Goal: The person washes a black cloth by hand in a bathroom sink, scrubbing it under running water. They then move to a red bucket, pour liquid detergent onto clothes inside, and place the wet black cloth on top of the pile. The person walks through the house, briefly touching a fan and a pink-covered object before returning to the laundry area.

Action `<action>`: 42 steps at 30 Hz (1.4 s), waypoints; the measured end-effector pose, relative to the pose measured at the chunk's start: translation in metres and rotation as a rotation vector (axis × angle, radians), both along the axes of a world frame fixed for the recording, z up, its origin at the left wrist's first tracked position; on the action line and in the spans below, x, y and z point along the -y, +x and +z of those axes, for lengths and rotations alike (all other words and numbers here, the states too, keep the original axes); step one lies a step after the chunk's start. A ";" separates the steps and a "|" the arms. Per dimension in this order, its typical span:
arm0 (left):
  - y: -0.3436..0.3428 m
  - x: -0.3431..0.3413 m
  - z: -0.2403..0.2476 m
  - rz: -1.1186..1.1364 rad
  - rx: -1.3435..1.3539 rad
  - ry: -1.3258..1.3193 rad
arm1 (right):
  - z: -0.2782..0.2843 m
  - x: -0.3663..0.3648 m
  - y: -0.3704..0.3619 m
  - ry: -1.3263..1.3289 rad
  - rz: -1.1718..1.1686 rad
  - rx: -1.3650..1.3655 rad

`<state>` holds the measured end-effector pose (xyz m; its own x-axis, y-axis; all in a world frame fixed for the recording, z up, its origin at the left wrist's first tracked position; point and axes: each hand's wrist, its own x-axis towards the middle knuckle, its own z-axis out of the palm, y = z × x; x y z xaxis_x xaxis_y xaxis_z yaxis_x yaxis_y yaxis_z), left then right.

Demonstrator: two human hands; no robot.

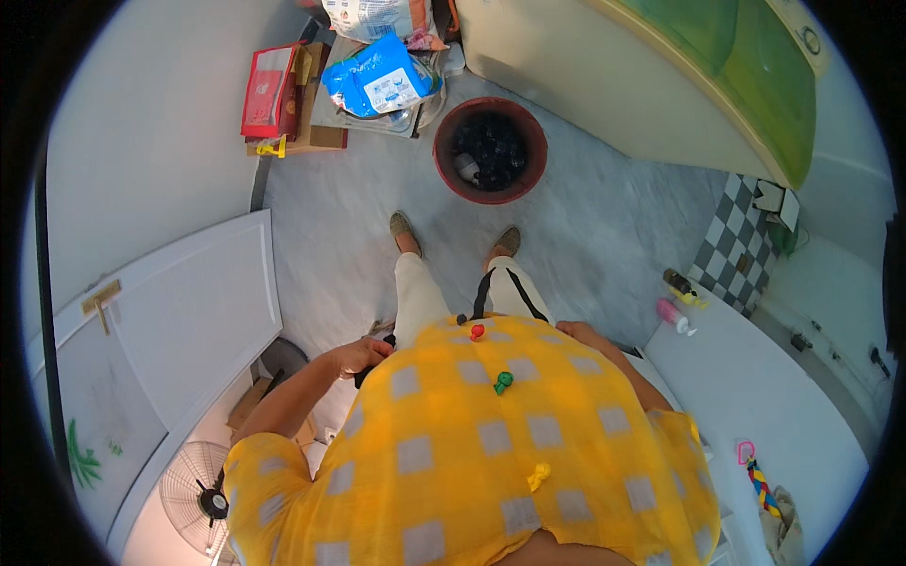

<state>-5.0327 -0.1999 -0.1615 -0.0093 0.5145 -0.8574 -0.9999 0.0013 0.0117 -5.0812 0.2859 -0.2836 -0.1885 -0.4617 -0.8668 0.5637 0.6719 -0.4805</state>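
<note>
Grey marble floor (585, 236), red bin (491, 149) far centre, unreached. Left hand (359, 357) is closed on a small dark object (366, 375) at the hip, so pickup looks done. Right hand (578, 330) at the side; can't tell its grip.

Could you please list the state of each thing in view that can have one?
Left hand: closed on a small dark object at the hip.
Right hand: at the side, contents cannot be told.
Red bin: open, filled with dark contents.
White door: swung open.
Floor fan: lying low; spinning or not cannot be told.
Blue bag: lying atop the pile.
</note>
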 end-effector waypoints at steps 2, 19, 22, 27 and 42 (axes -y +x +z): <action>0.001 0.007 -0.023 -0.026 0.031 0.033 | 0.006 0.010 0.008 0.033 -0.056 0.062; -0.176 0.169 -0.148 -0.151 -0.697 -0.557 | -0.038 0.182 0.019 -0.009 0.438 0.068; -0.199 0.169 -0.165 0.035 -0.704 -0.589 | -0.015 0.203 -0.015 0.024 0.438 0.025; -0.212 0.148 -0.209 0.314 -0.608 -0.558 | -0.067 0.185 -0.069 0.188 0.397 -0.389; -0.132 0.060 -0.258 0.431 -0.470 -0.634 | -0.144 0.172 -0.246 0.232 0.411 -0.866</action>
